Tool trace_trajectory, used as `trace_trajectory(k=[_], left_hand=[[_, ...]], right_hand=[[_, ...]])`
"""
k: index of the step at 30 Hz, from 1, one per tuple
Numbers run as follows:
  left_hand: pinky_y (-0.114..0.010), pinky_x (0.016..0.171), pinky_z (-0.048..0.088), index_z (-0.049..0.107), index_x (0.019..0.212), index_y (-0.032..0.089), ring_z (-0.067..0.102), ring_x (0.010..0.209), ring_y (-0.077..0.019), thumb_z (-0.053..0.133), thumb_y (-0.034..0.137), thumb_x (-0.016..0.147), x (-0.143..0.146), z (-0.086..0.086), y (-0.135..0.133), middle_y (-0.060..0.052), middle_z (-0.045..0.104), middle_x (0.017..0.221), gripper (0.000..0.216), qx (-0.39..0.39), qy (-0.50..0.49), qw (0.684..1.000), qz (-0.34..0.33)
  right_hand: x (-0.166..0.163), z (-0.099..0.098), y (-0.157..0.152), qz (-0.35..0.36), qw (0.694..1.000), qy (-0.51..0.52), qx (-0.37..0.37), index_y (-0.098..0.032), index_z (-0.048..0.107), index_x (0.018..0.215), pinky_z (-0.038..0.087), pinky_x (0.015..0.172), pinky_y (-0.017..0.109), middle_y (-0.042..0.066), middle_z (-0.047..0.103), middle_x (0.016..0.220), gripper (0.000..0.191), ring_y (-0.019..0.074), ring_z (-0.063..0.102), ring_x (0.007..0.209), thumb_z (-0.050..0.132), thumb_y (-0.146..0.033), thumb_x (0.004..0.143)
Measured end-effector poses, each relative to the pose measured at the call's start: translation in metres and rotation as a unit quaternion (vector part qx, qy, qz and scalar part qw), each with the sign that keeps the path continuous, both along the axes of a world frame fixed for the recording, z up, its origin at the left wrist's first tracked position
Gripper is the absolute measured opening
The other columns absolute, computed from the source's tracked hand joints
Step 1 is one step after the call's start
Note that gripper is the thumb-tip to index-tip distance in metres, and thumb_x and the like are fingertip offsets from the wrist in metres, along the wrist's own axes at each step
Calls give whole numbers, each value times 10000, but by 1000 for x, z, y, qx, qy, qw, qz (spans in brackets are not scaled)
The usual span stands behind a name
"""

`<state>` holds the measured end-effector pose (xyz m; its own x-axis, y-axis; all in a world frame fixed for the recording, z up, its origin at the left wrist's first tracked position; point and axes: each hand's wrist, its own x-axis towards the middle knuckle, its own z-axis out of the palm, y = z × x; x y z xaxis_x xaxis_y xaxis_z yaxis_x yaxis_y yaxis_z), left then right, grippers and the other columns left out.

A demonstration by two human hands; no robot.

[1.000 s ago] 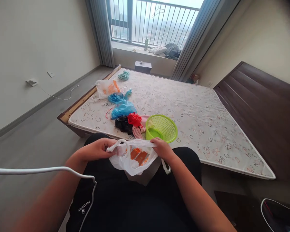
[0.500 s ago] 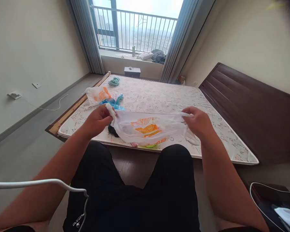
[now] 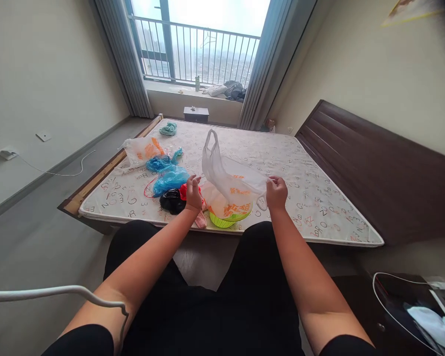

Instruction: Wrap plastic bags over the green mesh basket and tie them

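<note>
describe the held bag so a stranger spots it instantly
At the near edge of the mattress sits a green basket. The white bag partly hides it; unlike the other white bag, lying farther left, this one is in the right hand.

A white, orange-printed plastic bag (image 3: 234, 184) hangs in midair, one handle (image 3: 217, 143) upright.
</note>
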<state>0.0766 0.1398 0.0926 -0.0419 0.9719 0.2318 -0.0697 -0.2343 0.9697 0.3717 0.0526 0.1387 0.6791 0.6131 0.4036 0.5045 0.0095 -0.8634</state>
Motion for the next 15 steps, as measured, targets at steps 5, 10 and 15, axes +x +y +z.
trace_trajectory(k=[5, 10, 15], left_hand=[[-507, 1232, 305, 155, 1624, 153, 323, 1539, -310, 586, 482, 982, 35, -41, -25, -256, 349, 1621, 841, 71, 220, 950, -208], [-523, 1251, 287, 147, 1639, 83, 287, 1544, -354, 809, 312, 787, 57, -51, -18, -282, 285, 1638, 1103, 140, 348, 883, -284], [-445, 1244, 305, 592, 1376, 119, 438, 1445, -345, 755, 58, 706, 57, -45, -6, -190, 540, 1485, 693, 161, 412, 841, -312]], right_hand=[[-9, -45, 4, 55, 971, 222, 75, -295, 367, 1486, 461, 1043, 454, 142, 501, 1461, 726, 233, 530, 1335, 436, -706, 891], [-23, -86, 3, 20, 932, 362, 18, -323, 325, 1494, 514, 958, 419, 140, 466, 1493, 743, 229, 582, 1282, 290, -764, 897], [-26, -97, -2, 35, 950, 311, -2, -285, 359, 1476, 549, 791, 304, 141, 482, 1468, 846, 193, 631, 1090, 692, -571, 752]])
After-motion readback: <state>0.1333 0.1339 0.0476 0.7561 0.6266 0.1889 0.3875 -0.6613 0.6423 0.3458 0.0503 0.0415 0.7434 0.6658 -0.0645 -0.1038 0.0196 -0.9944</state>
